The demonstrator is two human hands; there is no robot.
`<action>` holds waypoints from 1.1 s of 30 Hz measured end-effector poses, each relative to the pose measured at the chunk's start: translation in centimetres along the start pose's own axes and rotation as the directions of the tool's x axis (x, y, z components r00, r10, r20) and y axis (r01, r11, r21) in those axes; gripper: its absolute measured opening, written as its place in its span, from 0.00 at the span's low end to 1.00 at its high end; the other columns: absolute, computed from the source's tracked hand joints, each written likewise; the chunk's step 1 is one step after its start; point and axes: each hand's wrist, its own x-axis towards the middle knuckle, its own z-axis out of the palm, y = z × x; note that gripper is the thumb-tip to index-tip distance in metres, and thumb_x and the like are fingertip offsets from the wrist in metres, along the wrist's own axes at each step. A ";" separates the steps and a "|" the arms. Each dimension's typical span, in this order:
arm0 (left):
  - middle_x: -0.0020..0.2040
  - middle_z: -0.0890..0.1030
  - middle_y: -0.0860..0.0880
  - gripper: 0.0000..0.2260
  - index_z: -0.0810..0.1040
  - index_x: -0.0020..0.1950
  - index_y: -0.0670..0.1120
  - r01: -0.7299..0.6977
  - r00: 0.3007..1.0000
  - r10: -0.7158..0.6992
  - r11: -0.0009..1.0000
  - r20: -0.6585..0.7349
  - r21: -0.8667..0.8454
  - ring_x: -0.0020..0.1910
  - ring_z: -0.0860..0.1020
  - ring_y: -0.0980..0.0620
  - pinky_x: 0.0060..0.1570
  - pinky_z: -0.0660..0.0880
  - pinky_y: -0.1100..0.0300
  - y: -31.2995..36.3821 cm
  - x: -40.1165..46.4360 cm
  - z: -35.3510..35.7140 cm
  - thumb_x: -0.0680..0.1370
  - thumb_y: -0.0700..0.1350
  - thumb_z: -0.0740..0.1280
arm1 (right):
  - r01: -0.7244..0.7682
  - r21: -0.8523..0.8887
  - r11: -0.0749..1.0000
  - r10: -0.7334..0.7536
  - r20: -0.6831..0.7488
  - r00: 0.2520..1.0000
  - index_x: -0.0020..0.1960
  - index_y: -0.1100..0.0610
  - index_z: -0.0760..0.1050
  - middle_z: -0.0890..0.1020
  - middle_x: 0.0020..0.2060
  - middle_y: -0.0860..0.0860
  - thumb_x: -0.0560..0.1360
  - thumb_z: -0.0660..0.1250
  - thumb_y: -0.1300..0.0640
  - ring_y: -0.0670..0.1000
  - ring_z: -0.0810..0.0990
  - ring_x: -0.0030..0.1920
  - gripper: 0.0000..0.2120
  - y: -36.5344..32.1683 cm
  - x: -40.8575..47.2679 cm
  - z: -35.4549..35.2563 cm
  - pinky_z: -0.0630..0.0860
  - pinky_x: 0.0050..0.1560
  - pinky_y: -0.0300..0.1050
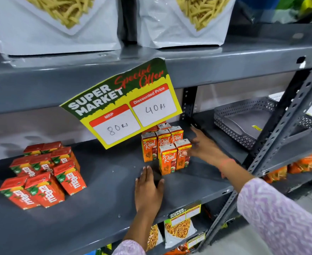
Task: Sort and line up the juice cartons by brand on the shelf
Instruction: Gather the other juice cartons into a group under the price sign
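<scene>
On the grey shelf (105,183), several red and orange Maaza cartons (46,173) stand grouped at the left. Several orange Real cartons (165,150) stand in rows right of centre, partly behind a hanging price sign. My left hand (148,192) lies flat and open on the shelf just in front of the Real cartons, holding nothing. My right hand (204,146) reaches in from the right, fingers spread, touching the right side of the front-right Real carton (182,155).
A yellow and green "Super Market" price sign (122,105) hangs from the shelf above. White snack bags (59,24) stand on the upper shelf. A grey perforated tray (247,122) sits at the right behind a slotted upright (280,129). Snack packets fill the shelf below.
</scene>
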 end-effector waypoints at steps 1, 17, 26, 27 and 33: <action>0.77 0.58 0.46 0.30 0.52 0.76 0.46 0.025 1.000 -0.024 0.997 0.018 -0.073 0.76 0.55 0.44 0.74 0.53 0.50 0.8 0.2 0.2 0.78 0.55 0.59 | -0.051 0.144 0.988 0.053 -0.006 0.999 0.75 0.52 0.52 0.71 0.67 0.58 0.66 0.76 0.60 0.56 0.71 0.67 0.46 1.1 -0.7 0.5 0.68 0.69 0.56; 0.50 0.82 0.40 0.11 0.77 0.51 0.42 0.053 0.983 -0.093 0.971 -0.160 -0.234 0.48 0.80 0.41 0.44 0.74 0.52 3.8 2.6 1.8 0.76 0.49 0.66 | -0.043 0.281 0.959 0.034 0.037 0.999 0.59 0.56 0.74 0.82 0.58 0.55 0.70 0.72 0.60 0.54 0.78 0.59 0.18 4.3 -0.6 5.0 0.71 0.67 0.55; 0.47 0.83 0.41 0.11 0.78 0.50 0.41 0.044 0.985 -0.081 0.973 -0.154 -0.228 0.45 0.80 0.43 0.43 0.73 0.52 3.6 0.1 1.9 0.76 0.48 0.66 | 0.050 0.239 0.970 -0.044 -0.031 0.999 0.55 0.57 0.77 0.84 0.53 0.52 0.69 0.73 0.58 0.49 0.81 0.54 0.15 5.3 -3.3 5.0 0.75 0.57 0.43; 0.48 0.83 0.42 0.11 0.78 0.51 0.42 0.049 0.987 -0.082 0.973 -0.140 -0.225 0.46 0.80 0.43 0.44 0.74 0.51 3.5 -0.6 1.9 0.76 0.49 0.66 | 0.059 0.227 0.972 -0.051 -0.042 0.998 0.54 0.56 0.77 0.85 0.52 0.52 0.69 0.73 0.57 0.48 0.82 0.52 0.14 5.6 -4.0 5.1 0.75 0.55 0.41; 0.49 0.83 0.43 0.13 0.78 0.55 0.43 0.052 0.982 -0.085 0.981 -0.169 -0.188 0.47 0.80 0.44 0.47 0.77 0.50 3.6 -3.4 2.2 0.76 0.50 0.66 | 0.081 0.197 0.977 -0.075 -0.041 0.996 0.54 0.55 0.77 0.85 0.49 0.50 0.68 0.74 0.56 0.45 0.82 0.49 0.16 6.7 -6.2 5.1 0.74 0.48 0.33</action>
